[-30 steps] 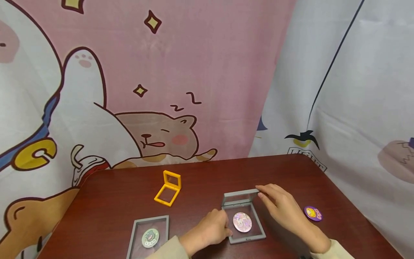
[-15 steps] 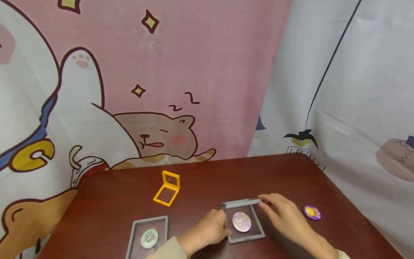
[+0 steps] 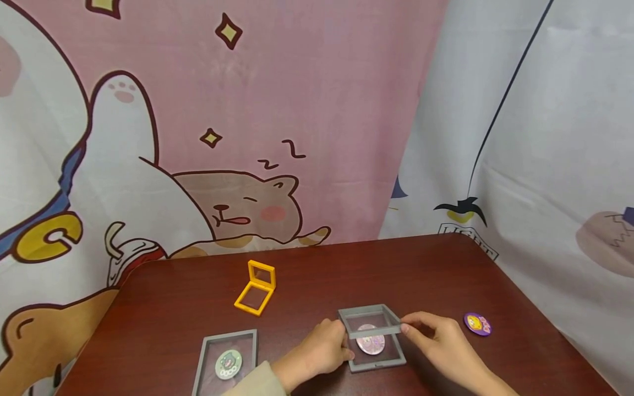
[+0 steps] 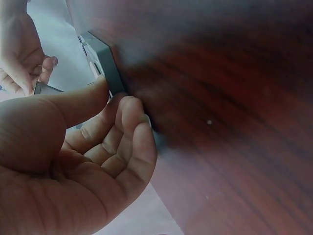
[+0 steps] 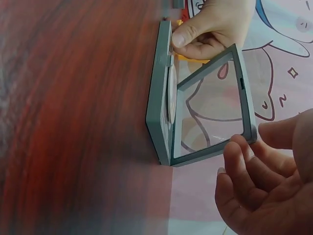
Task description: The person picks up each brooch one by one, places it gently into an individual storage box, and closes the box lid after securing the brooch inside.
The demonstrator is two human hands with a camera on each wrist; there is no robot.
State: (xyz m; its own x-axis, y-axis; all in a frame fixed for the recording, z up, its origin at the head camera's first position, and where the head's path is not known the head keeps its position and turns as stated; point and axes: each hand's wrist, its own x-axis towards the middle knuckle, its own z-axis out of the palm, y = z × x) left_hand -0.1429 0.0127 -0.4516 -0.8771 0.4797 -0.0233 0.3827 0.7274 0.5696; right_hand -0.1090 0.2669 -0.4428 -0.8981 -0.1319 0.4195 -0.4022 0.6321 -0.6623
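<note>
One gray case (image 3: 378, 365): sits toward the near side of a dark red-brown table (image 3: 322, 275), base (image 3: 399, 350) flat, the hub of a clock read from the person's side.
Lid (image 3: 375, 332): clear-paned, hinged at 12 o'clock, tilted above the base, its near edge clear of the rim.
Pink badge (image 3: 370, 345): round, lying inside the base, seen partly through the pane.
Left hand (image 3: 326, 347): at 9 o'clock, thumb and curled fingers pinching the base's side edge, a pale sleeve (image 3: 260, 380) behind the wrist.
Right hand (image 3: 443, 346): at 3 o'clock, thumb and fingers pinching the lid's free corner.
Yellow case (image 3: 262, 284): at 10 o'clock, its lid raised, well apart from both hands.
Gray frame (image 3: 255, 349): past the left hand, between 8 and 9 o'clock, a round green badge (image 3: 229, 364) within its border.
Purple badge (image 3: 477, 324): bare on the table, beyond the right hand toward 3 o'clock.
Curtain (image 3: 322, 82): across 12 o'clock behind the table, printed with dozing cartoon animals.
</note>
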